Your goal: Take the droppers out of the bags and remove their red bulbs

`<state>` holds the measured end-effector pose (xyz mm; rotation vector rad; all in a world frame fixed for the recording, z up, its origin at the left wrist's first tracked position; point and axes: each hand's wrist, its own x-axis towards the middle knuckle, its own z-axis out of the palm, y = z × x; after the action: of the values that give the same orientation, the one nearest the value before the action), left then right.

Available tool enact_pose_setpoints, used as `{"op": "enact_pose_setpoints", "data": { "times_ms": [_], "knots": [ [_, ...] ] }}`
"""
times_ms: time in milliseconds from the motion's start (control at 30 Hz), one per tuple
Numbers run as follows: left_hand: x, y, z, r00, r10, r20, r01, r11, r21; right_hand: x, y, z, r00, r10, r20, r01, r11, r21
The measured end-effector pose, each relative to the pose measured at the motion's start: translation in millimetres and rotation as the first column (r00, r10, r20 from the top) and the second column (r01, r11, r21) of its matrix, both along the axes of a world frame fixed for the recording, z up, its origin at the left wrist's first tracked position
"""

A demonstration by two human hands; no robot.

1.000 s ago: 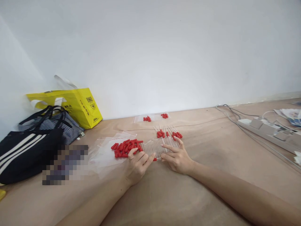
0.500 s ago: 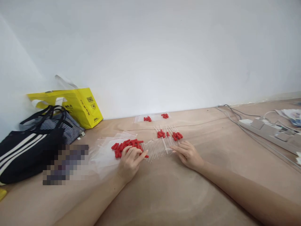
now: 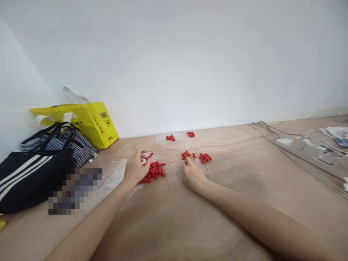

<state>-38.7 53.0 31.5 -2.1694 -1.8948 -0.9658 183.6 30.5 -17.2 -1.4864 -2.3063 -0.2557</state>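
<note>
My left hand point(image 3: 137, 167) is closed, with a red rubber bulb point(image 3: 149, 156) between its thumb and fingers. Below it lies a loose pile of red rubber bulbs point(image 3: 155, 171), partly covered by the hand, on clear plastic bags point(image 3: 118, 167). My right hand point(image 3: 193, 173) is pinched at the far ends of a row of thin glass tubes point(image 3: 174, 174); what its fingertips hold is hidden. Just beyond it are glass tubes fitted with red bulbs, in a middle cluster point(image 3: 186, 154) and a right cluster point(image 3: 205, 157).
Near the wall lies a clear bag point(image 3: 179, 136) with more red bulbs. A yellow bag point(image 3: 104, 125), a striped bag point(image 3: 81, 148) and a black bag point(image 3: 24, 181) stand at the left. A white power strip point(image 3: 312, 152) with cables point(image 3: 268, 136) lies right.
My left hand has moved left and away over the bulb pile, with a red bulb now in its fingers. My right hand has shifted left across the glass tubes; the tube it held no longer shows.
</note>
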Motion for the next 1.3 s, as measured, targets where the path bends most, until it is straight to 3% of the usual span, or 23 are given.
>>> {"op": "enact_pose_setpoints", "data": {
  "times_ms": [33,100,300,433,500,567,633,700,767,867,1067,1167,1300],
  "knots": [
    [-5,9,4.7,0.998,0.06,-0.022,-0.062,0.989,-0.132,-4,0,0.6,1.0,-0.001,0.022,0.001,1.0,-0.01],
    [-13,27,10.5,0.997,0.069,-0.043,-0.077,0.968,-0.24,-9,0,0.8,0.999,0.006,0.038,-0.005,1.0,-0.012],
    [-21,58,9.5,0.998,-0.015,-0.057,-0.008,0.923,-0.385,-5,-5,-0.7,0.999,0.044,0.004,-0.044,0.995,0.092],
    [-11,46,7.9,0.996,-0.012,-0.087,-0.012,0.964,-0.267,12,-15,-1.1,0.988,0.112,-0.103,-0.093,0.979,0.181],
    [0,27,3.8,0.995,-0.013,-0.103,-0.004,0.988,-0.157,28,-19,-2.7,0.973,0.17,-0.156,-0.134,0.967,0.219],
    [14,0,-4.1,0.988,-0.094,-0.126,0.086,0.994,-0.068,49,-21,-5.1,0.951,0.225,-0.211,-0.171,0.954,0.245],
    [30,-25,-13.8,0.875,-0.414,-0.251,0.429,0.903,0.005,72,-21,-7.5,0.936,0.245,-0.253,-0.183,0.952,0.244],
    [43,-42,-21.8,0.735,-0.567,-0.37,0.594,0.803,-0.05,91,-18,-9.0,0.927,0.269,-0.262,-0.215,0.952,0.216],
    [53,-47,-25.6,0.625,-0.631,-0.46,0.651,0.746,-0.138,104,-16,-9.4,0.926,0.257,-0.277,-0.205,0.958,0.202],
    [57,-34,-24.8,0.506,-0.663,-0.552,0.685,0.697,-0.21,110,-13,-9.1,0.935,0.222,-0.276,-0.171,0.965,0.199],
    [44,-7,-19.7,0.355,-0.682,-0.64,0.725,0.633,-0.272,100,-8,-13.8,0.95,0.124,-0.287,-0.049,0.966,0.255],
    [39,-9,-20.0,0.359,-0.69,-0.628,0.732,0.626,-0.268,98,-4,-17.3,0.935,0.056,-0.35,0.038,0.966,0.256],
    [52,-23,-23.2,0.49,-0.648,-0.583,0.68,0.703,-0.209,88,7,-11.7,0.921,-0.094,-0.378,0.165,0.973,0.159]
  ]
}}
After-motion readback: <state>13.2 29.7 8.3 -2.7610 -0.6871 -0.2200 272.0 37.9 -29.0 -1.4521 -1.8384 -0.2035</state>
